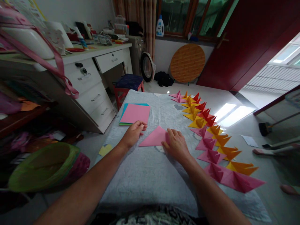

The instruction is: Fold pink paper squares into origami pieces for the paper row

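A pink sheet of origami paper [153,137], folded into a triangle, lies on the cloth-covered table in front of me. My right hand [175,142] grips its right side, thumb low and fingers above; that corner is partly hidden under the hand. My left hand [134,133] hovers by the triangle's left slope with fingers curled in and thumb against them, and no paper shows between them. Just beyond it sits a stack of square paper [136,113], pink on top, with blue and green edges peeking out.
Rows of folded paper cranes [207,143] in pink, yellow, orange and red line the table's right side. The pale tablecloth [145,175] has heart patterns. A green-rimmed bin [44,168] stands at left, a stool [128,82] beyond the table, and a white desk [91,81] behind.
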The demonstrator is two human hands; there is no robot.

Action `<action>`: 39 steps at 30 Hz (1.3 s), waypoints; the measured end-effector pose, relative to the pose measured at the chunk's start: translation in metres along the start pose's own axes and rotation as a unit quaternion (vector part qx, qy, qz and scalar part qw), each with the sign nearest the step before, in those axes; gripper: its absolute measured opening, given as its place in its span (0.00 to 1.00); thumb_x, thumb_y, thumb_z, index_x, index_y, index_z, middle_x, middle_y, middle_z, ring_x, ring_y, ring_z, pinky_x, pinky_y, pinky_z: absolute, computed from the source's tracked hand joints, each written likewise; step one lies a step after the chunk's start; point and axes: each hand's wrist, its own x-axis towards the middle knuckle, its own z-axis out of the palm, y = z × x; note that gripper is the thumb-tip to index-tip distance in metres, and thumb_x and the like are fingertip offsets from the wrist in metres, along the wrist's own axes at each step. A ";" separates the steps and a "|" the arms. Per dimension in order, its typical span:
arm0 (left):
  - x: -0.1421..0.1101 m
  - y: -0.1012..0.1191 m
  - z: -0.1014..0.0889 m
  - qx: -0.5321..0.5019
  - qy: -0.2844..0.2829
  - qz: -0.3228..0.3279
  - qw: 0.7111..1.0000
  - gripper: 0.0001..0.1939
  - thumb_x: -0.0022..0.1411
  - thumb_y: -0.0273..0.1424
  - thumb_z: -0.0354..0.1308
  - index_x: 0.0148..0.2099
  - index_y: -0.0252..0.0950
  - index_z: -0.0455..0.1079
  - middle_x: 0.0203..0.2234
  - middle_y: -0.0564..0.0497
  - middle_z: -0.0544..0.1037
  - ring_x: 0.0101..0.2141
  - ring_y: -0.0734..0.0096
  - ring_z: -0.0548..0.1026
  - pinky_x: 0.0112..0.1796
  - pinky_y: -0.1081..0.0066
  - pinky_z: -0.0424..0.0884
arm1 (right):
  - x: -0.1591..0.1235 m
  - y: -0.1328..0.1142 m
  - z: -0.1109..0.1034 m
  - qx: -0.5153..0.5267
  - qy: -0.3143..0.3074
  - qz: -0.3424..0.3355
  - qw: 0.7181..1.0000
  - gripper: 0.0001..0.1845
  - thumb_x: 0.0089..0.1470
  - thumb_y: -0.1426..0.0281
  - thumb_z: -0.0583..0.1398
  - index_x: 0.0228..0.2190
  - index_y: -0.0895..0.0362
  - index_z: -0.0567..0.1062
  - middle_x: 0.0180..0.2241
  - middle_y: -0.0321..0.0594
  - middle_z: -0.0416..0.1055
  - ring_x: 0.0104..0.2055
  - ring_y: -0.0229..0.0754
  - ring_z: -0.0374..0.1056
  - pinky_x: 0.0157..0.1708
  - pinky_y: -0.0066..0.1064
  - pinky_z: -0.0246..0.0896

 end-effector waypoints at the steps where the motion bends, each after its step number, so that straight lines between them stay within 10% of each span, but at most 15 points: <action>1: 0.001 -0.003 0.000 -0.010 0.003 0.001 1.000 0.13 0.59 0.39 0.57 0.41 0.36 0.71 0.40 0.47 0.78 0.42 0.66 0.75 0.37 0.72 0.68 | 0.001 0.002 0.005 0.008 0.007 0.002 1.000 0.29 0.56 0.65 0.60 0.57 0.64 0.67 0.52 0.56 0.70 0.54 0.56 0.64 0.53 0.44 0.58; 9: -0.001 -0.017 -0.002 -0.006 -0.087 0.048 0.995 0.23 0.56 0.44 0.64 0.48 0.36 0.68 0.45 0.45 0.78 0.48 0.63 0.75 0.49 0.64 0.69 | 0.006 0.023 0.024 0.257 0.087 0.025 0.962 0.24 0.51 0.72 0.56 0.51 0.59 0.71 0.36 0.43 0.73 0.40 0.47 0.67 0.46 0.41 0.60; 13: -0.010 -0.014 -0.001 0.029 -0.161 0.052 0.985 0.33 0.51 0.38 0.69 0.56 0.37 0.64 0.50 0.40 0.75 0.49 0.59 0.74 0.46 0.64 0.72 | 0.012 0.027 0.020 0.474 0.071 0.074 0.875 0.09 0.49 0.66 0.59 0.34 0.55 0.73 0.26 0.33 0.68 0.28 0.39 0.63 0.30 0.31 0.57; 17: -0.014 -0.010 -0.002 -0.006 -0.201 0.028 0.979 0.40 0.48 0.34 0.71 0.61 0.36 0.59 0.45 0.44 0.78 0.37 0.66 0.78 0.36 0.71 0.73 | 0.014 0.028 0.012 0.648 0.055 0.112 0.751 0.16 0.42 0.62 0.67 0.33 0.54 0.72 0.25 0.30 0.69 0.25 0.35 0.62 0.26 0.26 0.55; 25: -0.005 -0.008 -0.011 -0.123 -0.082 0.030 0.988 0.26 0.46 0.30 0.73 0.48 0.35 0.72 0.39 0.50 0.81 0.36 0.70 0.78 0.39 0.73 0.75 | 0.015 0.034 0.004 0.754 0.031 0.172 0.633 0.18 0.45 0.57 0.66 0.36 0.57 0.78 0.24 0.33 0.72 0.24 0.36 0.65 0.23 0.26 0.60; 28: -0.003 -0.009 -0.012 -0.161 -0.062 0.021 0.985 0.26 0.45 0.30 0.74 0.47 0.34 0.73 0.37 0.51 0.81 0.35 0.70 0.79 0.40 0.72 0.76 | 0.016 0.035 0.003 0.772 0.029 0.145 0.618 0.17 0.50 0.58 0.61 0.34 0.58 0.79 0.29 0.41 0.77 0.29 0.41 0.70 0.30 0.32 0.68; 34: -0.001 -0.012 -0.011 -0.189 -0.048 0.008 0.981 0.26 0.45 0.29 0.74 0.48 0.35 0.73 0.38 0.51 0.82 0.35 0.69 0.80 0.42 0.69 0.77 | 0.013 0.035 -0.002 0.729 0.011 0.116 0.675 0.21 0.48 0.60 0.52 0.36 0.57 0.78 0.33 0.46 0.78 0.36 0.50 0.74 0.39 0.42 0.70; 39: -0.001 -0.013 -0.010 -0.204 -0.057 0.008 0.977 0.25 0.46 0.28 0.74 0.48 0.35 0.73 0.38 0.51 0.82 0.35 0.71 0.80 0.42 0.71 0.77 | 0.011 0.035 -0.004 0.767 0.020 0.118 0.630 0.18 0.46 0.61 0.54 0.33 0.56 0.78 0.30 0.45 0.78 0.34 0.50 0.73 0.38 0.42 0.70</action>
